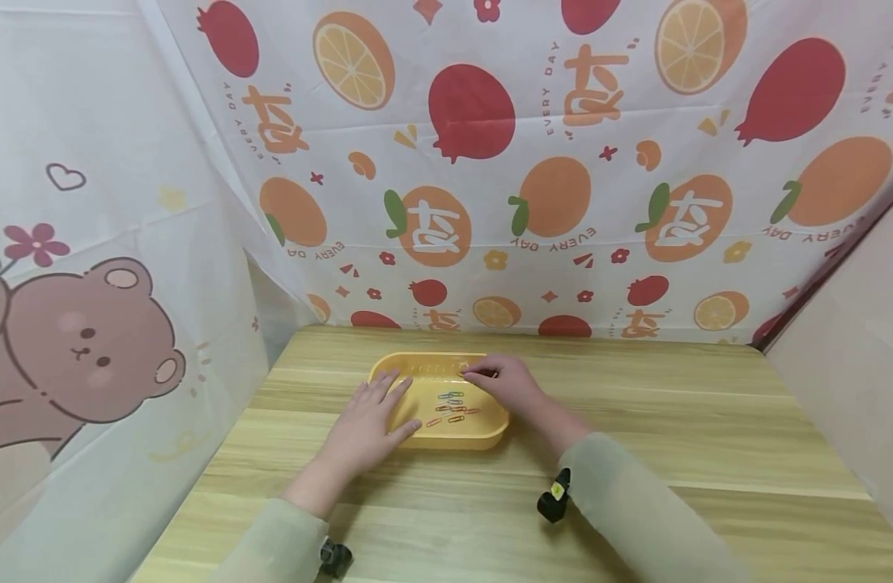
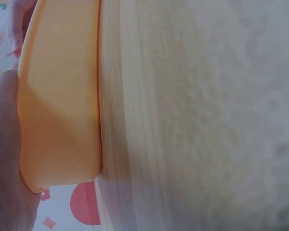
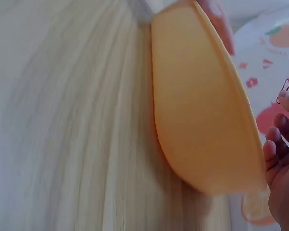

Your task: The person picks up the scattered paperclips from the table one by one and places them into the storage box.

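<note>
A yellow-orange tray with rounded corners stands on the table, several coloured paper clips lying loosely in a cluster on its floor. My left hand rests over the tray's left end with fingers spread, the thumb reaching over the front rim. Above the far right part of the tray, my right hand pinches a reddish paper clip between thumb and index finger; the other fingers are curled in the right wrist view. The tray's outer wall fills much of the left wrist view beside the left hand.
The wood-grain table extends around the tray. Behind it hangs a fruit-print cloth, and a bear-print cloth hangs on the left. A pale panel borders the right side. Each sleeve carries a small black device.
</note>
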The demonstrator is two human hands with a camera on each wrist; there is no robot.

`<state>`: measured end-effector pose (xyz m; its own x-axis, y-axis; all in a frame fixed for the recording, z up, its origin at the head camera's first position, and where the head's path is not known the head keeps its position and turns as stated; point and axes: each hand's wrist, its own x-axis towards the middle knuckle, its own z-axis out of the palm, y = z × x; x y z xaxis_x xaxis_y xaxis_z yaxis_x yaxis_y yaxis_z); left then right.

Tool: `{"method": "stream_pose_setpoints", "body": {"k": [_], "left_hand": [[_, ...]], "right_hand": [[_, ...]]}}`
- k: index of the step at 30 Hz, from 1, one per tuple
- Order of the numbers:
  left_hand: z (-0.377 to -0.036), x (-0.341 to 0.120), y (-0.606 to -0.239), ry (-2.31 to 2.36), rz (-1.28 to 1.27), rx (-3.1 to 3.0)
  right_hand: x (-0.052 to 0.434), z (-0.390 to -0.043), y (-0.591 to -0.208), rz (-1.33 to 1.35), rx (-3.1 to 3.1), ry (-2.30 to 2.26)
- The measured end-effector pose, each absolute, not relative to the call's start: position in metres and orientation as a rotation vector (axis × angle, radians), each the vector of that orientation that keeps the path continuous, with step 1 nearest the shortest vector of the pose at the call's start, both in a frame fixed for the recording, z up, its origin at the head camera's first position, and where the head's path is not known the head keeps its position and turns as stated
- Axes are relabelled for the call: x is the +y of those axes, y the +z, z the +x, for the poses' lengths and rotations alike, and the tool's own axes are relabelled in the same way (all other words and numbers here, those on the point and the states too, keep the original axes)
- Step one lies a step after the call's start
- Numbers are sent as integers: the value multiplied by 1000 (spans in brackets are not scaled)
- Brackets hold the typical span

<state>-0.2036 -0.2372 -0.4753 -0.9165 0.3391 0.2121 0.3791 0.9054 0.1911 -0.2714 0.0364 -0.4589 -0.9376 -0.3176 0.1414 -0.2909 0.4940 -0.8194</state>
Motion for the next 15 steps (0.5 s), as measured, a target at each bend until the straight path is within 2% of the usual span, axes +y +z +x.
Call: {"method": "stream_pose_setpoints", "body": {"k": [6,15], "left_hand": [[-203,-237,-474,-334,-554,-2887],[-202,-237,-472,-328,-557,-2883]], "right_hand": [[19,-271,-457,-697,2678,-1405],[14,-271,-454,-680,2670,-1342]]}}
